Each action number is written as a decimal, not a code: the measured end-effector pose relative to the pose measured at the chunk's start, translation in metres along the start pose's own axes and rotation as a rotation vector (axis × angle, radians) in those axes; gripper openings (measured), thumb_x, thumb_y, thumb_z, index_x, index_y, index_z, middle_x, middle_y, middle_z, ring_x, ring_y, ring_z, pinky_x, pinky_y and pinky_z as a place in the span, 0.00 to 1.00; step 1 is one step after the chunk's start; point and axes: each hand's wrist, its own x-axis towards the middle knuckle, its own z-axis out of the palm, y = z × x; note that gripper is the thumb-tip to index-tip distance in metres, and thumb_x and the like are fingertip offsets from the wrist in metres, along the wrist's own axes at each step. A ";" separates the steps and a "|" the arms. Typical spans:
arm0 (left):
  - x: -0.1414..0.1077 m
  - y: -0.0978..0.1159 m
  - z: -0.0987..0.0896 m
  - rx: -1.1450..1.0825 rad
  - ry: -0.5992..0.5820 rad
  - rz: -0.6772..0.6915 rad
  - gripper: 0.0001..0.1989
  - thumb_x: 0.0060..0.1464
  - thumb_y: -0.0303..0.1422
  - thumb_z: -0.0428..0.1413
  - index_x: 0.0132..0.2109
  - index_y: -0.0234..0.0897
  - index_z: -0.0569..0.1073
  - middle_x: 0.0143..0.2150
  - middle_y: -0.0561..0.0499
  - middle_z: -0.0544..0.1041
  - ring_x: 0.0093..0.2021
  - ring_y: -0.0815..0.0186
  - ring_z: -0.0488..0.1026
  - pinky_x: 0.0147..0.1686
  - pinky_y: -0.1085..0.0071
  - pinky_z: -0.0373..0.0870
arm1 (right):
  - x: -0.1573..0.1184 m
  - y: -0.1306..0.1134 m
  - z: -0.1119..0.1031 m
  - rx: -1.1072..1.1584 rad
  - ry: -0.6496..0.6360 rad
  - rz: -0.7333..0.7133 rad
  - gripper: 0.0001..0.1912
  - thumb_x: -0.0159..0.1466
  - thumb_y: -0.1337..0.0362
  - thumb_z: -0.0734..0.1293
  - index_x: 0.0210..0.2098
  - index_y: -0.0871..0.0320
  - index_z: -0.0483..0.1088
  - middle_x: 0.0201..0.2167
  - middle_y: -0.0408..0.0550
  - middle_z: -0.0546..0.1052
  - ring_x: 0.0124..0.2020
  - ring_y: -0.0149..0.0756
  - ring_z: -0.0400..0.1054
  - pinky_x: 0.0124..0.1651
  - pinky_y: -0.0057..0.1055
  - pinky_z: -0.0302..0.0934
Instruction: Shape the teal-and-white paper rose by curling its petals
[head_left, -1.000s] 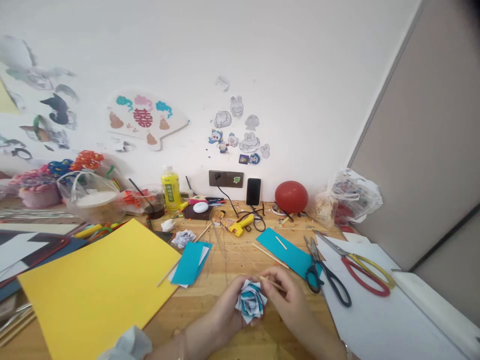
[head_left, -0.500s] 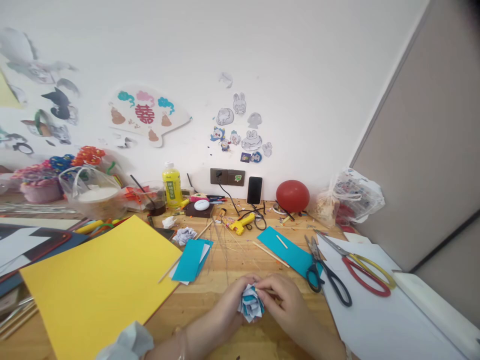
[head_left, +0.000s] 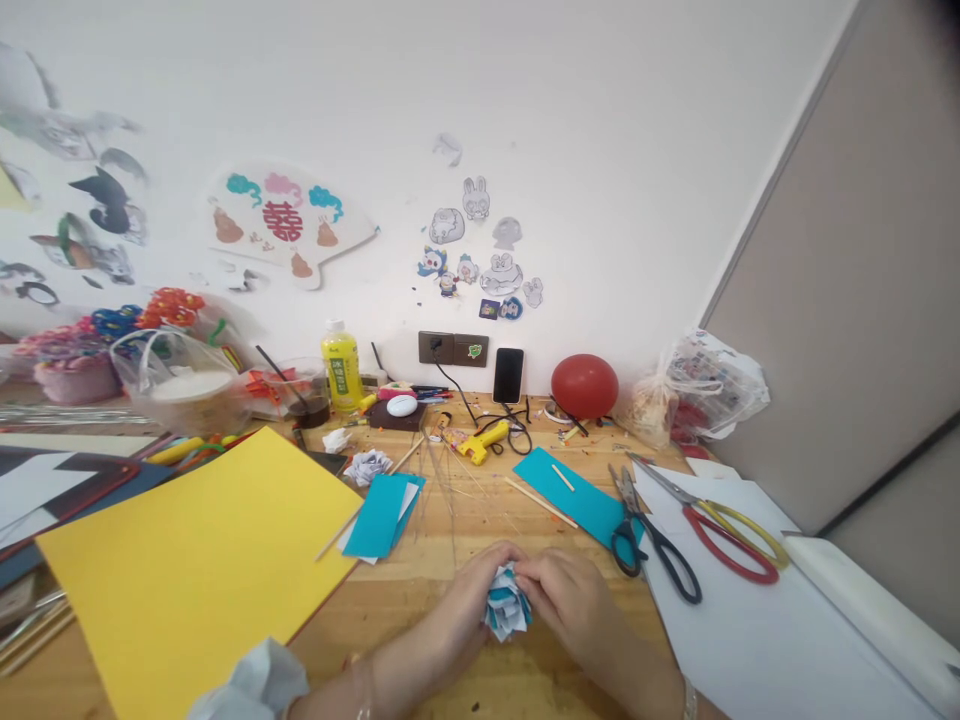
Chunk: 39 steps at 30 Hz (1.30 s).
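Note:
A paper flower (head_left: 508,608) with white and blue petals is held low over the front middle of the table. My left hand (head_left: 474,598) is curled around its left and far side. On the other side, my right hand (head_left: 566,597) is closed, its thumb and index finger pinching the upper right petals. The flower's underside and some of my fingers are hidden. Beyond my hands to the left lie folded blue and white papers (head_left: 381,518). A blue paper strip (head_left: 574,498) rests ahead to the right, beside the black-handled scissors (head_left: 637,535).
A large yellow sheet (head_left: 202,560) covers the left side. White paper (head_left: 757,630) and red-and-yellow scissors (head_left: 739,540) lie at the right. Further back are a yellow glue gun (head_left: 480,443), a crumpled white paper (head_left: 367,467), a phone (head_left: 508,375), a red balloon (head_left: 585,386) and a drink bottle (head_left: 343,370).
My right fingers have shifted slightly along the flower's upper right edge, and the flower is turned a little. Both hands stay on it. The whole view has shifted slightly.

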 end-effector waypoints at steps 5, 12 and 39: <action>0.001 -0.003 -0.002 0.026 0.012 0.040 0.14 0.45 0.44 0.55 0.27 0.35 0.68 0.23 0.55 0.67 0.25 0.70 0.63 0.26 0.75 0.57 | -0.003 0.001 0.002 -0.066 0.097 -0.075 0.23 0.70 0.60 0.47 0.31 0.59 0.69 0.20 0.47 0.76 0.21 0.33 0.69 0.24 0.28 0.57; 0.001 -0.001 -0.002 0.070 0.007 0.063 0.15 0.45 0.44 0.55 0.26 0.35 0.68 0.23 0.55 0.66 0.26 0.70 0.62 0.26 0.74 0.57 | -0.007 0.003 0.003 -0.029 0.074 -0.055 0.23 0.69 0.60 0.49 0.26 0.58 0.68 0.20 0.47 0.75 0.22 0.33 0.68 0.25 0.28 0.59; -0.002 0.012 0.002 -0.142 0.042 -0.029 0.17 0.46 0.47 0.55 0.30 0.36 0.67 0.25 0.53 0.71 0.23 0.71 0.66 0.22 0.77 0.57 | 0.007 0.004 -0.010 0.811 0.177 0.720 0.15 0.58 0.51 0.62 0.29 0.57 0.64 0.21 0.40 0.66 0.23 0.31 0.63 0.24 0.24 0.58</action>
